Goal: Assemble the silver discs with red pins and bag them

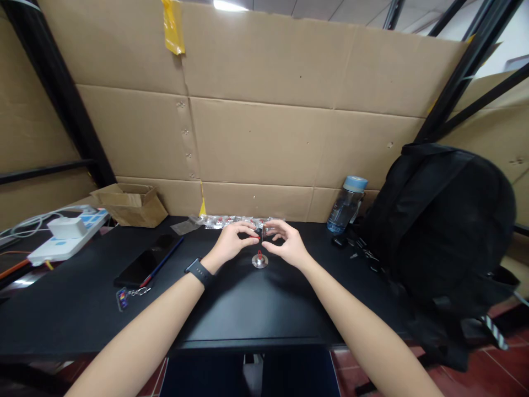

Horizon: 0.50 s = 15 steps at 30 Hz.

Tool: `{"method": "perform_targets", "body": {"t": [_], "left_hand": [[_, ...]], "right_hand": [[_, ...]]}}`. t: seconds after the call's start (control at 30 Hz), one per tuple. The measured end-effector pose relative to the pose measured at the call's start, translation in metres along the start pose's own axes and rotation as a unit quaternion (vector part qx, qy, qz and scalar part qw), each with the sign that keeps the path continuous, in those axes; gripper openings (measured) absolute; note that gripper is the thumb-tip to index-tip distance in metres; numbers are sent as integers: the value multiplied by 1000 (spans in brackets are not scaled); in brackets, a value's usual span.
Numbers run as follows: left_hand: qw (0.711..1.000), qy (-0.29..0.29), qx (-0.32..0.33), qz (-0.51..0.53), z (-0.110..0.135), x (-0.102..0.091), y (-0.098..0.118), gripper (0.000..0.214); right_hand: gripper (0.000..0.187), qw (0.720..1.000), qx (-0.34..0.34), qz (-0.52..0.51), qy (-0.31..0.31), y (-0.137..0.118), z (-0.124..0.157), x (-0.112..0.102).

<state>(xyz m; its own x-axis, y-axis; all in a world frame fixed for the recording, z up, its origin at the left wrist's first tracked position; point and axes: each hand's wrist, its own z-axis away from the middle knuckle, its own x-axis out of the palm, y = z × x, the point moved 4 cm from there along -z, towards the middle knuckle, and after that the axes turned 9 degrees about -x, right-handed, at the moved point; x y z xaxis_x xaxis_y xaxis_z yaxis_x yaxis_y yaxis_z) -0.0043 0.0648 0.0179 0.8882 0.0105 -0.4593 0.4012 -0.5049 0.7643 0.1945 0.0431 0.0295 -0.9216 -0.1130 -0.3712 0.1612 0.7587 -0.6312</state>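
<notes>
Both my hands meet above the middle of the black table [256, 309]. My left hand [233, 240], with a dark watch on its wrist, pinches a small clear plastic packet [266, 231] from the left. My right hand [287, 242] pinches the same packet from the right, fingers curled. Just below them on the table lies a small round metal disc with a red part [260, 260]. Behind the hands, a row of several clear packets with red parts [225, 221] lies along the cardboard wall.
A black phone [144, 259], a pen and a keychain [128, 295] lie at the left. A power strip with a charger [66, 234] and an open cardboard box [130, 204] sit far left. A water bottle [347, 205] and a black backpack [438, 231] stand right.
</notes>
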Motion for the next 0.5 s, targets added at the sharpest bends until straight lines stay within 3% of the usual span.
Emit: {"method": "perform_targets", "body": {"t": [0.23,0.5], "left_hand": [[995,47,29,-79,4,-3,11,7],[963,79,93,-240,12,1,35,9]], "right_hand": [[49,999,7,-27,-21,0,2,11],[48,999,4,-52,-12,2,2,13]]}}
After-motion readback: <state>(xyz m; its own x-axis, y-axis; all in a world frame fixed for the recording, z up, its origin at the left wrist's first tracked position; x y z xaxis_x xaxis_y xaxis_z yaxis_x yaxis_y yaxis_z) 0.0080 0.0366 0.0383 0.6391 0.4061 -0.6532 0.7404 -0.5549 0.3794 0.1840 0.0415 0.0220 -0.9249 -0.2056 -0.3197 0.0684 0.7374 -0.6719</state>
